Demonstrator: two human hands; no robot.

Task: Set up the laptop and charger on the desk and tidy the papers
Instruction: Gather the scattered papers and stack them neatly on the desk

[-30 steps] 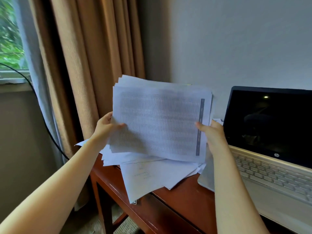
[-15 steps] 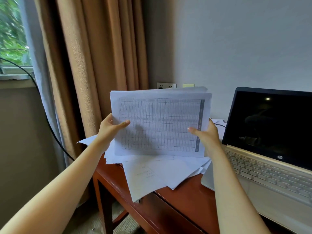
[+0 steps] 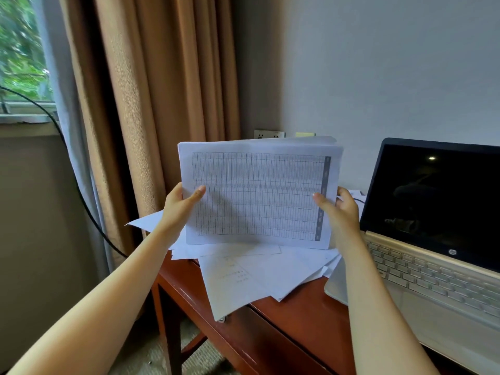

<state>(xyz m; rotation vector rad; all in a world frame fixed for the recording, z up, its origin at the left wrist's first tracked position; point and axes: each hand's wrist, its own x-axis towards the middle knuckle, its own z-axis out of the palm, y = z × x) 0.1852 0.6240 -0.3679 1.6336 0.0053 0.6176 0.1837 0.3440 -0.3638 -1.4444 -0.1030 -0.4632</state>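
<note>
I hold a stack of printed papers point(image 3: 259, 193) upright above the desk, its top sheet a fine grid table. My left hand point(image 3: 181, 204) grips the stack's left edge and my right hand point(image 3: 338, 209) grips its right edge. The bottom edge of the stack rests on or just above a messy pile of loose sheets point(image 3: 249, 274) spread over the left end of the red-brown wooden desk point(image 3: 284, 326). An open laptop point(image 3: 433, 239) with a dark screen and pale keyboard sits on the desk to the right. A thin cable point(image 3: 358, 199) shows behind my right hand.
A wall socket point(image 3: 269, 134) sits on the wall behind the papers. Tan curtains point(image 3: 151, 104) hang at the left of the desk, beside a window point(image 3: 21, 50). A black cable point(image 3: 81, 190) runs down from the window sill. One loose sheet overhangs the desk's front edge.
The stack has come down and squared up: its fanned, tilted sheets now line up evenly, and the wall socket behind it has come into sight. Both hands keep their grip on the edges.
</note>
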